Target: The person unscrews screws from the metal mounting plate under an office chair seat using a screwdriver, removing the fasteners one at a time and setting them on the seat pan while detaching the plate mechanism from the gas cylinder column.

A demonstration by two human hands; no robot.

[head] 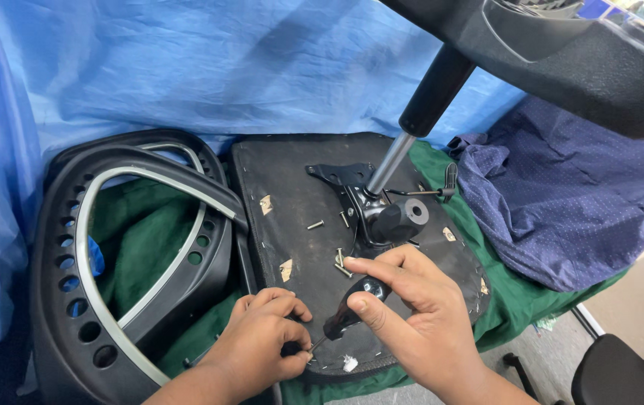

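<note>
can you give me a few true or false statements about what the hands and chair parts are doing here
1. The right hand grips a black-handled screwdriver. True.
2. The left hand rests on the blue sheet. False: it pinches at the front edge of the black seat base, by the screwdriver's tip.
3. Loose screws lie on the seat base. True.
4. The metal post lies flat on the floor. False: it rises at a slant from the bracket on the seat base.
5. The curved backrest frame lies left of the seat base. True.
</note>
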